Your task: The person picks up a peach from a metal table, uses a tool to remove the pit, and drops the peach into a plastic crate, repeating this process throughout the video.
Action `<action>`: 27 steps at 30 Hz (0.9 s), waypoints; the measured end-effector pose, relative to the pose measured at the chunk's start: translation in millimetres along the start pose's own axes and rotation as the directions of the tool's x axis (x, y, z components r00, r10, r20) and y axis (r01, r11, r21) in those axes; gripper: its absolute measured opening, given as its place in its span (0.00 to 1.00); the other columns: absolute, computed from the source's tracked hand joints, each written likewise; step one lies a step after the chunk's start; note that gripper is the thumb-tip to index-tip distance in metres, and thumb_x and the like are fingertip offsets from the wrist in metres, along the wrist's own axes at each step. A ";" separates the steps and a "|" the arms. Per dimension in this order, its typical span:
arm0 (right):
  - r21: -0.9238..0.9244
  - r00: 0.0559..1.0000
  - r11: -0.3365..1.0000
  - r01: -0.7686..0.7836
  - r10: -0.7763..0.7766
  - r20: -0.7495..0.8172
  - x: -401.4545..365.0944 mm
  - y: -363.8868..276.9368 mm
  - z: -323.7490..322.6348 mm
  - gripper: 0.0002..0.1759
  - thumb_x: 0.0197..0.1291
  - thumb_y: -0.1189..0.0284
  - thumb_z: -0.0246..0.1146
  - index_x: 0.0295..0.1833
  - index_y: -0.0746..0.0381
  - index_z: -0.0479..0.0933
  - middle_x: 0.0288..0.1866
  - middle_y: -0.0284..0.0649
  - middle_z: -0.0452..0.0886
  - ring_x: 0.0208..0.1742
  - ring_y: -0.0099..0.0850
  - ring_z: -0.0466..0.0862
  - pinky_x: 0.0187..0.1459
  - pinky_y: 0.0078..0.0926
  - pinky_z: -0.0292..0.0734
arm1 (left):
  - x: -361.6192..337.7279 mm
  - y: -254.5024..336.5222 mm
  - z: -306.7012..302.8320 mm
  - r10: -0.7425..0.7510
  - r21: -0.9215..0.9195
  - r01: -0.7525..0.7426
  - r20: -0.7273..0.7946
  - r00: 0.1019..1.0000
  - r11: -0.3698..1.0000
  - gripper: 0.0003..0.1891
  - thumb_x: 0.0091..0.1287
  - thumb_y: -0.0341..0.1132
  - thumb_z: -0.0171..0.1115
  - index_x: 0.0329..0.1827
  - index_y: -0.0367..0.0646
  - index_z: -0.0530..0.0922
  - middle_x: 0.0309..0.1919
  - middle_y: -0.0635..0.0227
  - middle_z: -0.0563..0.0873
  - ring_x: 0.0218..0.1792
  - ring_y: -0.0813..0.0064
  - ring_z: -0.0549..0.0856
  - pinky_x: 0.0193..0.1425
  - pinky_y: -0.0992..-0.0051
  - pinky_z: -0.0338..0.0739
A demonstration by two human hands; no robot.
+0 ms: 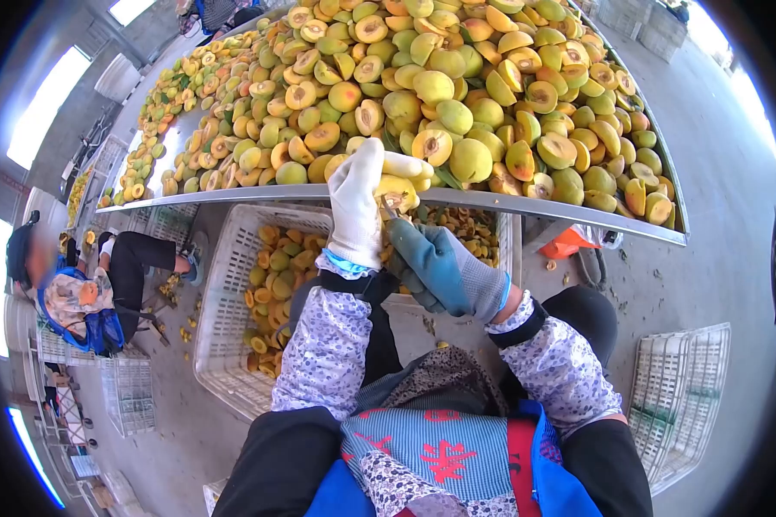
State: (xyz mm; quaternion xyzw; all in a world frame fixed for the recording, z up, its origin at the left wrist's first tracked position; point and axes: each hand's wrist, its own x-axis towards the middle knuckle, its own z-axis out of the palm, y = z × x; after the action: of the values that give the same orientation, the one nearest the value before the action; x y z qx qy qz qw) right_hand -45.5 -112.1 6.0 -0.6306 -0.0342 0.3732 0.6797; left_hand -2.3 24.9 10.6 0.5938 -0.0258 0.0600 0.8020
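Note:
My left hand [359, 202], in a white glove, is closed around a yellow-green fruit half [397, 193] at the near edge of the metal table [293, 193]. My right hand [440, 265], in a blue and grey glove, is closed just below and right of it, against the fruit. Something thin shows between its fingertips and the fruit, too small to name. Behind both hands, halved and whole fruits [470, 160] are heaped on the table. Below them stands a white crate [224, 323] holding fruit pieces.
Another person [82, 297] sits at the left near the table. White crates [677, 396] stand on the floor at the right, others [129, 396] at the left. An orange bag [565, 245] lies under the table's right side. Fruit scraps dot the floor.

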 end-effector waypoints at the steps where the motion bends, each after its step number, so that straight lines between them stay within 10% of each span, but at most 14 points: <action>1: 0.115 0.999 0.993 -0.017 0.012 0.046 -0.6 -0.4 0.5 0.31 0.78 0.43 0.47 0.36 0.59 0.75 0.19 0.27 0.67 0.13 0.21 0.66 0.15 0.23 0.62 | -1.5 1.7 3.3 0.015 -0.072 -0.019 -0.055 0.998 0.997 0.25 0.81 0.48 0.50 0.37 0.33 0.81 0.37 0.52 0.90 0.34 0.63 0.91 0.36 0.66 0.89; 5: 0.332 0.977 0.939 -0.085 0.013 0.212 0.4 -0.4 -8.9 0.30 0.78 0.43 0.49 0.35 0.59 0.76 0.18 0.27 0.68 0.13 0.21 0.67 0.15 0.23 0.63 | -1.8 4.8 2.3 -0.021 -0.159 0.015 -0.036 0.999 0.987 0.25 0.81 0.47 0.50 0.36 0.32 0.82 0.35 0.52 0.90 0.34 0.63 0.91 0.36 0.68 0.88; 11: -0.209 0.997 0.977 0.043 -0.054 -0.050 -1.7 2.6 -14.1 0.30 0.77 0.43 0.50 0.35 0.57 0.76 0.17 0.24 0.65 0.13 0.19 0.63 0.14 0.20 0.59 | 15.5 -1.5 -7.3 -0.053 0.304 -0.037 0.283 0.958 0.952 0.28 0.79 0.46 0.51 0.30 0.31 0.85 0.31 0.51 0.90 0.29 0.65 0.88 0.35 0.71 0.84; 17: 0.282 0.928 0.951 -0.124 0.011 0.371 0.5 10.9 -27.1 0.31 0.78 0.43 0.48 0.39 0.59 0.78 0.20 0.28 0.71 0.14 0.21 0.68 0.17 0.21 0.64 | 1.2 0.7 2.3 -0.087 -0.051 0.093 0.110 0.990 0.994 0.27 0.80 0.49 0.50 0.29 0.34 0.81 0.31 0.49 0.89 0.27 0.61 0.87 0.33 0.69 0.85; 23: 0.153 0.993 0.988 -0.036 0.018 0.113 -20.7 -2.9 -8.7 0.31 0.77 0.39 0.46 0.34 0.53 0.71 0.18 0.23 0.61 0.13 0.17 0.59 0.14 0.17 0.52 | 2.0 -4.3 3.4 0.032 0.019 -0.036 0.184 0.982 0.999 0.28 0.81 0.52 0.49 0.34 0.35 0.80 0.33 0.49 0.89 0.29 0.59 0.88 0.34 0.66 0.86; 27: 0.363 0.961 0.926 -0.106 0.001 0.278 -10.9 9.1 -12.2 0.31 0.77 0.40 0.46 0.36 0.56 0.72 0.19 0.23 0.62 0.15 0.16 0.61 0.15 0.20 0.59 | -0.5 -10.7 9.6 0.032 -0.135 -0.020 0.085 0.996 0.991 0.27 0.82 0.53 0.47 0.36 0.36 0.79 0.35 0.49 0.88 0.32 0.57 0.89 0.35 0.61 0.87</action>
State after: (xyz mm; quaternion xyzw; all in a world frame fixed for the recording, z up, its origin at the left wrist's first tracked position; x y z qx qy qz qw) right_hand -51.3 -128.9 0.0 -0.4325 -0.0383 0.4747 0.7656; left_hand -1.2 12.6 3.2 0.5403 -0.0724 0.0428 0.8373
